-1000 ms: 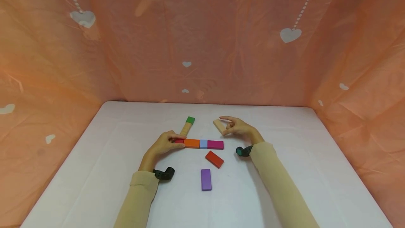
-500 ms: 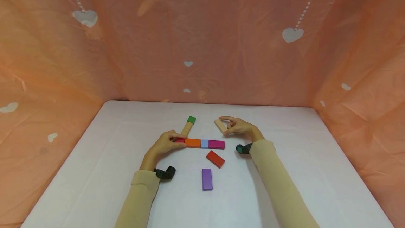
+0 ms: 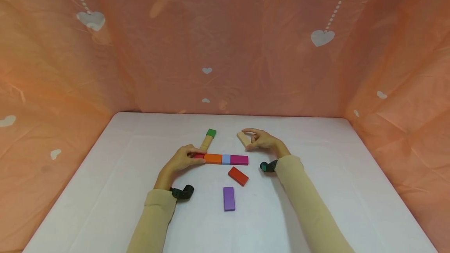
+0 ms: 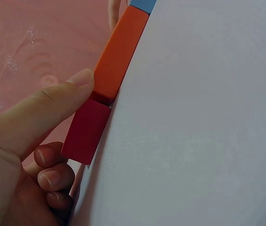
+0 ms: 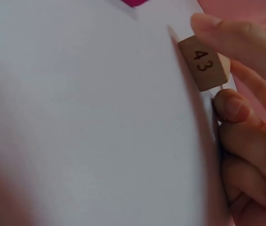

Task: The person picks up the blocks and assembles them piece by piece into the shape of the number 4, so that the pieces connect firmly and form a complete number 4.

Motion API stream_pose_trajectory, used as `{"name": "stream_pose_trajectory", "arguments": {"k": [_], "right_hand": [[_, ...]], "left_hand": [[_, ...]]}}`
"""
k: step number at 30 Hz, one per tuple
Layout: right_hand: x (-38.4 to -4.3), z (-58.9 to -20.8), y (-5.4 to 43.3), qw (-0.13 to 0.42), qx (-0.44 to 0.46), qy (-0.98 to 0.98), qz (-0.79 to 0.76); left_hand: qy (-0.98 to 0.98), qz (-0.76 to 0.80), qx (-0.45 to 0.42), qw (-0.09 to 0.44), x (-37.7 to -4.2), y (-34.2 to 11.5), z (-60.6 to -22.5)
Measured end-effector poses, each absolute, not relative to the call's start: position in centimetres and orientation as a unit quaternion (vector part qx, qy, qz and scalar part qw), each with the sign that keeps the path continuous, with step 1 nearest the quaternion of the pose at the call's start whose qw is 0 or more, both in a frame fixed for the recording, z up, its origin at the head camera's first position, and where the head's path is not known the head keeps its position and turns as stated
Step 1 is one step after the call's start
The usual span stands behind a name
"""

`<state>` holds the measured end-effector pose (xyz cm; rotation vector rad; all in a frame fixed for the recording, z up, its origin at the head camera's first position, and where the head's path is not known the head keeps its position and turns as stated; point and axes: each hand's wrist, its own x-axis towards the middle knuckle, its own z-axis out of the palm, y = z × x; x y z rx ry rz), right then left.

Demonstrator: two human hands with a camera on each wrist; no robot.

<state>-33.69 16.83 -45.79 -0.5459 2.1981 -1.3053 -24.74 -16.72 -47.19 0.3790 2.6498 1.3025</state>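
A straight row of flat blocks lies mid-table: a crimson block [image 4: 87, 132], an orange block [image 3: 213, 159], a light blue block [image 3: 226, 159] and a magenta block [image 3: 239, 160]. My left hand [image 3: 183, 158] pinches the row's left end around the crimson block, the thumb reaching the orange block's edge; its other fingers are curled. Beyond the row's right end, my right hand [image 3: 265, 139] holds a plain wooden block [image 3: 243, 139] between thumb and index finger, slanted. In the right wrist view, the number 43 shows on that block's end.
Behind the row's left end, a plain wooden stick-like piece [image 3: 206, 143] slants away, with a green block [image 3: 211, 132] at its far end. Nearer lie a tilted red block [image 3: 238, 176] and a purple block [image 3: 229, 198]. Pinkish-orange cloth [image 3: 225, 50] hangs around the white table [image 3: 105, 190].
Both hands keep their grips, and the blocks stay where they were on the table. Only a slight shift of the whole head view shows.
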Motion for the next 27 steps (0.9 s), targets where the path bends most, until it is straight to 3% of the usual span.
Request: {"name": "stream_pose_trajectory", "arguments": {"k": [15, 27], "right_hand": [[-32.95, -46.55, 16.02, 0.191, -0.169, 0.827, -0.501], [-33.30, -46.64, 16.74, 0.228, -0.170, 0.806, -0.518]], "left_hand": [[0.887, 0.435, 0.132, 0.077, -24.77, -16.83, -47.27], [0.888, 0.434, 0.132, 0.078, -24.74, -16.81, -47.18]]}}
